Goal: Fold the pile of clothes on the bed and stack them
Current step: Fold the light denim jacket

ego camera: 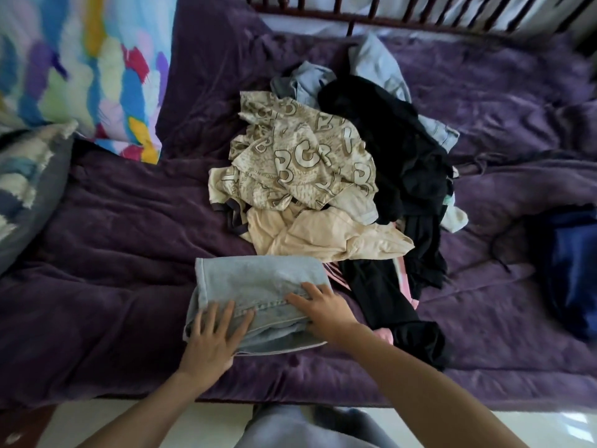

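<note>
A folded pair of light blue jeans (258, 282) lies near the front edge of the bed. My left hand (214, 337) presses flat on its near left corner, fingers spread. My right hand (323, 308) rests on its right side with the fingers on the seam. Behind the jeans sits the unfolded pile: a beige letter-print shirt (300, 156), a cream garment (326, 236), black clothes (397, 147), a pale blue garment (378, 63) and a pink striped piece (403, 279) partly hidden under black fabric.
A purple blanket (113, 237) covers the bed. A colourful pillow (87, 69) and a grey striped cushion (26, 179) lie at the left. A dark blue cloth (571, 270) lies at the right. A wooden rail (420, 11) runs along the far side.
</note>
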`<state>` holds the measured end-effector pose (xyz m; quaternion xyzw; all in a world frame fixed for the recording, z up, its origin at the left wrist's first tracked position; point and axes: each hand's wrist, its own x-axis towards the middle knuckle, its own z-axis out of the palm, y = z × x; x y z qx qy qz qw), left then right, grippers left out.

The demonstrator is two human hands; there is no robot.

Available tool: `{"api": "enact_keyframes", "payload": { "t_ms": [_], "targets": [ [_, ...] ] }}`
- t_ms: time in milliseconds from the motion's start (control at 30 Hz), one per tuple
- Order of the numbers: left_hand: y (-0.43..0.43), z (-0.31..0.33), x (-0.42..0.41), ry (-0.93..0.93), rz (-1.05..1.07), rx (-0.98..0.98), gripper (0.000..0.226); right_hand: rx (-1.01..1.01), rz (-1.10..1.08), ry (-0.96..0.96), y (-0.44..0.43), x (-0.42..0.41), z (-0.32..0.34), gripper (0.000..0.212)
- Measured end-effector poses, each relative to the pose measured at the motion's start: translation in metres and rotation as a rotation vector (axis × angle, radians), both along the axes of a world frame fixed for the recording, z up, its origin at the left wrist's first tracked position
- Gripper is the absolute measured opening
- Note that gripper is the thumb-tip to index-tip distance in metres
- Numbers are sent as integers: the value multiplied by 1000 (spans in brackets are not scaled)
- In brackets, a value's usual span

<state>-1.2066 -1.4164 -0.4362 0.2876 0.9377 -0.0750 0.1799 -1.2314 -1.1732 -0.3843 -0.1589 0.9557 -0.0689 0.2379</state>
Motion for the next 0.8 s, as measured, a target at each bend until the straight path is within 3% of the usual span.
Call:
{"api": "enact_keyframes", "payload": {
  "t_ms": [100, 200, 300, 433, 567, 800],
  "targets": [
    [32, 11, -15, 181, -109, 180, 63, 34, -32, -35, 36, 7, 19, 69],
    [83, 37, -41, 418, -211, 380, 42, 12, -208, -41, 90, 21, 47, 64],
    [148, 73, -57, 569, -336, 526, 40, -3, -342, 20, 150, 44, 90, 66],
    [256, 138, -48, 650, -483, 648, 43, -19, -517, 243, 249, 92, 144, 79],
    [365, 190, -25, 557, -675, 717, 63, -22, -663, 359, 350, 154, 186, 72],
    [510, 223, 24, 403, -865, 838, 40, -70, -860, 389, 469, 254, 217, 65]
  ]
}}
